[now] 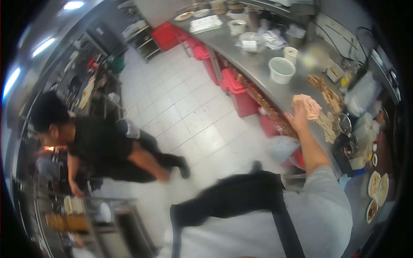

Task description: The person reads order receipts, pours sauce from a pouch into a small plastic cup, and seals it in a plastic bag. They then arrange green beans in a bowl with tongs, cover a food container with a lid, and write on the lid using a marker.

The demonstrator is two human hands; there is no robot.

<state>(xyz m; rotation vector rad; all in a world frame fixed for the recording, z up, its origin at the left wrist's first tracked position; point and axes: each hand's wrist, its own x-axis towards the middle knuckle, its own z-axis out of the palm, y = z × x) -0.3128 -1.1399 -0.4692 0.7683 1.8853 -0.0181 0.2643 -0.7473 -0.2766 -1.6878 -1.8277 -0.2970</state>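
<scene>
One bare hand (297,118), at the end of the grey-sleeved arm on the right, is closed on a crumpled pink cloth (307,106) at the edge of the steel counter (258,64). I take it as my right hand. Beyond the cloth stands a white tub (282,70) with pale liquid. Brown cloths (329,96) and a beige cloth (328,127) lie to the right of the hand. My left hand is out of the frame.
A co-worker (101,146) in black stands at the left, near a flame (53,148). Red bins (241,94) line the counter's underside. A tiled floor (193,112) runs between the counters. Food bowls (373,185) sit at the lower right.
</scene>
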